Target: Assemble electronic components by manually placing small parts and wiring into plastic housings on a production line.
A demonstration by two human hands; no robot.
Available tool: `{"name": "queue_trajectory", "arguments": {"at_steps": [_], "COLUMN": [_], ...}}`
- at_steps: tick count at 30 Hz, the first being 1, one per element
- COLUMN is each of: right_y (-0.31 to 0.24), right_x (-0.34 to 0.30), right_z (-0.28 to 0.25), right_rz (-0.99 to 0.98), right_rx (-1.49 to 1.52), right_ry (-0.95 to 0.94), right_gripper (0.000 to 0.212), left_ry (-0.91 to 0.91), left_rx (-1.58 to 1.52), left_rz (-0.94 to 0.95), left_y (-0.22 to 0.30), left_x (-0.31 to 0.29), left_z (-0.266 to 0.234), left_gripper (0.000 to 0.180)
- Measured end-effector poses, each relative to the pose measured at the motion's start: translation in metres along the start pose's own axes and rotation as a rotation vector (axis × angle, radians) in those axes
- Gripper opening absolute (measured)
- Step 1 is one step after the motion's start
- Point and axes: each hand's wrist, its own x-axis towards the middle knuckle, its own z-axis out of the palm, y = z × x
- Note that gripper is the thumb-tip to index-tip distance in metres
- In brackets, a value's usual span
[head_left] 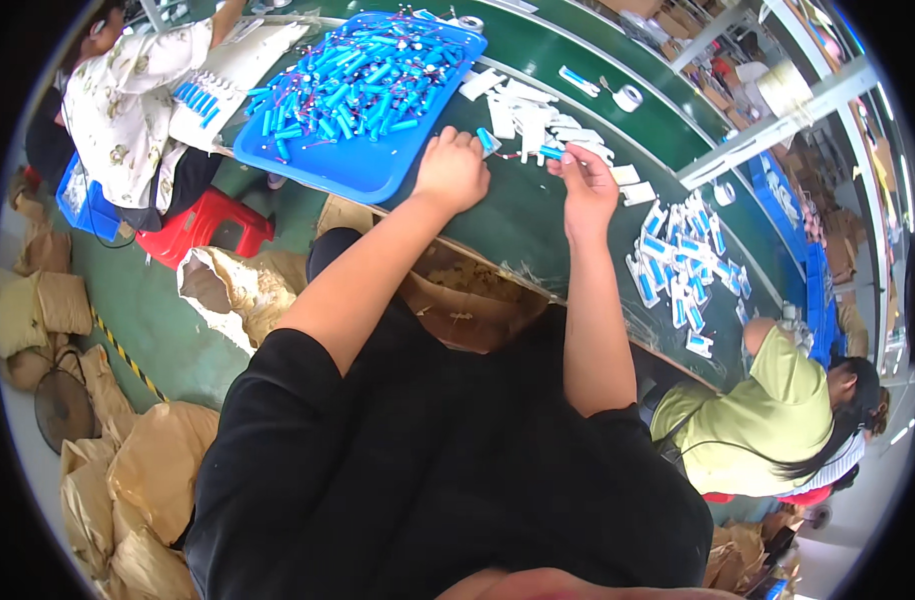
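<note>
My right hand (588, 190) pinches a blue cylindrical battery cell (551, 152) between thumb and fingers. A thin red wire (515, 155) runs from it toward my left hand (454, 172), which is closed, knuckles up, beside the tray's right edge. At the left fingertips a small blue and white piece (489, 141) sticks out; the fingers hide the rest of it. Just beyond both hands lies a loose pile of white plastic casings (533, 115). A blue tray (378, 180) at the left holds a heap of blue cells (363, 85) with red and dark wires.
White casings with blue cells in them (683, 255) are heaped on the green worktable (523, 215) at the right. A tape roll (628, 98) sits farther back. One co-worker (143, 100) sits at the left, another (768, 410) at the right. Below the table edge stands an open carton (468, 310).
</note>
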Motion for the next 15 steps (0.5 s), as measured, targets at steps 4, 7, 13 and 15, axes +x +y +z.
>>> {"name": "queue_trajectory", "arguments": {"at_steps": [4, 7, 13, 15], "right_y": [0.015, 0.025, 0.022, 0.026], "right_x": [-0.015, -0.006, 0.002, 0.012], "right_z": [-0.020, -0.034, -0.040, -0.050], "right_rz": [-0.055, 0.043, 0.143, 0.059], "right_rx": [-0.043, -0.259, 0.422, 0.930], "right_ry": [0.009, 0.083, 0.099, 0.110], "right_gripper": [0.015, 0.018, 0.015, 0.014], "left_ry": [0.082, 0.103, 0.186, 0.169], "left_rx": [-0.001, -0.070, -0.056, -0.060], "left_rz": [0.078, 0.213, 0.262, 0.251], "left_y": [0.001, 0.002, -0.010, -0.005], "left_x": [-0.004, -0.004, -0.011, -0.010], "left_z": [0.001, 0.002, 0.004, 0.007], "left_gripper": [0.010, 0.004, 0.008, 0.009]}}
